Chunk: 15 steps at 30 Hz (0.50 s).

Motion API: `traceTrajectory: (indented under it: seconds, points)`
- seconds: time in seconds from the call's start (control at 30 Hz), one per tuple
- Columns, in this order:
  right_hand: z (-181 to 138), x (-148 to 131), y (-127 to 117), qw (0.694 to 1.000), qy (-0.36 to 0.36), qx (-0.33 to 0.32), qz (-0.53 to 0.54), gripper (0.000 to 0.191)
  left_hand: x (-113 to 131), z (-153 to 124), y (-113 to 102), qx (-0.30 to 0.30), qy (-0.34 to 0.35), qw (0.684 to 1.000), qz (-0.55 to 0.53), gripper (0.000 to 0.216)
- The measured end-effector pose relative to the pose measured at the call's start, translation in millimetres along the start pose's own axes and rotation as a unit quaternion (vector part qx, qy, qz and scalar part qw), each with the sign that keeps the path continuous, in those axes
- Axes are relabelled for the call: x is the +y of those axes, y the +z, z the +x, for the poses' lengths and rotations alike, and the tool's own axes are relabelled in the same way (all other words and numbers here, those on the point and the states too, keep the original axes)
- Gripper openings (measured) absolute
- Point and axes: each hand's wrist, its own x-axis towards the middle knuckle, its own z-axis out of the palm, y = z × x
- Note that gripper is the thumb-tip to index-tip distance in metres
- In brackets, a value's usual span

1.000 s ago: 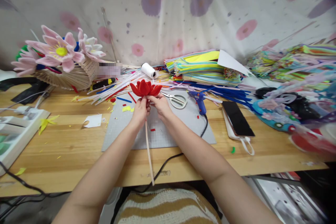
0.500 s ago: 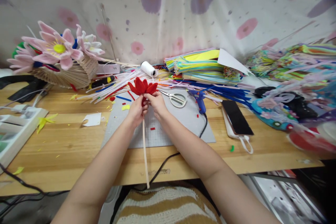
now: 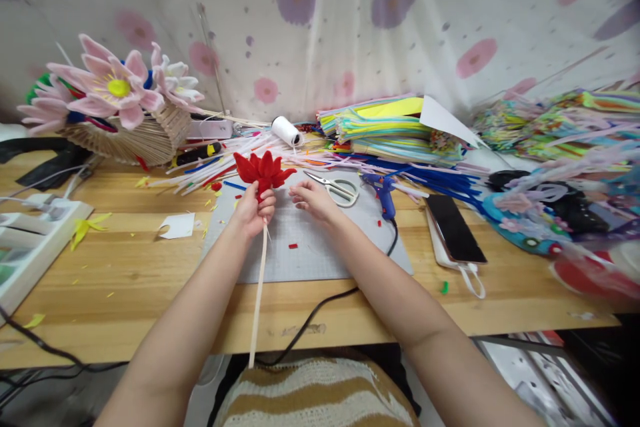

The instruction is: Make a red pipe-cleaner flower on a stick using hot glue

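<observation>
My left hand [image 3: 256,208] is closed around the base of a red pipe-cleaner flower [image 3: 264,171], its petals spread above my fingers. A pale stem [image 3: 258,300] runs down from that grip past the table's front edge. To the right of the flower and apart from it is my right hand [image 3: 314,201], with bent fingers drawn together; anything thin between the fingertips is too small to make out. Behind the right hand lie scissors with pale handles [image 3: 345,192]. A grey cutting mat [image 3: 325,260] is under both hands, with small red scraps on it.
A blue glue gun [image 3: 384,195] lies right of the scissors, its cord crossing the mat. Behind are a white thread spool [image 3: 286,131] and pipe-cleaner bundles [image 3: 380,123]. A phone [image 3: 455,228] lies right; a pink flower basket [image 3: 125,137] and a power strip [image 3: 43,240] stand left.
My right hand has come away from the flower's base and moved right. My left hand still holds the flower, which has shifted slightly left and tilted, its stem's lower end swinging left.
</observation>
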Motion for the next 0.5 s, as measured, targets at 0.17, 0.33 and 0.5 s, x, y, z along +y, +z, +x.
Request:
traceTrajectory:
  seconds: [0.17, 0.33, 0.5]
  points:
    - [-3.8, 3.3, -30.4, 0.998, -0.008, 0.006, -0.066, 0.022, 8.9, -4.5, -4.2, 0.011, -0.001, 1.000, -0.012, 0.031]
    - [-3.4, 6.9, -36.7, 0.992, -0.038, -0.004, -0.124, 0.017, 10.6, -7.1, 0.5, -0.019, 0.044, 0.998, 0.048, 0.026]
    - [-9.8, 17.4, -36.7, 0.957, -0.097, -0.084, -0.260, 0.014, 19.8, -6.7, -1.2, -0.007, 0.083, 0.990, 0.112, 0.025]
